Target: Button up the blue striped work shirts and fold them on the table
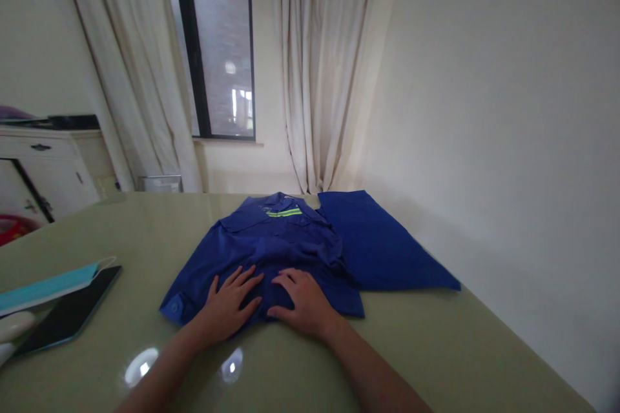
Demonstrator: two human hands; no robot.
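A blue work jacket (pixel 278 248) with a yellow-green reflective stripe on its chest lies spread on the table, collar toward the far edge. My left hand (pixel 231 304) rests flat on the jacket's near part, fingers spread. On the same near part, a little to the right, my right hand (pixel 304 300) lies with its fingers apart and slightly bent. A buttoned cuff (pixel 175 307) sticks out at the jacket's lower left. Folded blue cloth (pixel 382 245) lies flat along the jacket's right side, partly touching it.
On the left of the glossy greenish table (pixel 145 239) are a light blue face mask (pixel 53 287), a dark flat tablet-like thing (pixel 72 310) and a whitish object (pixel 17 326) cut off by the frame. A wall (pixel 508 174) runs along the right edge. Curtains (pixel 320 77) hang behind.
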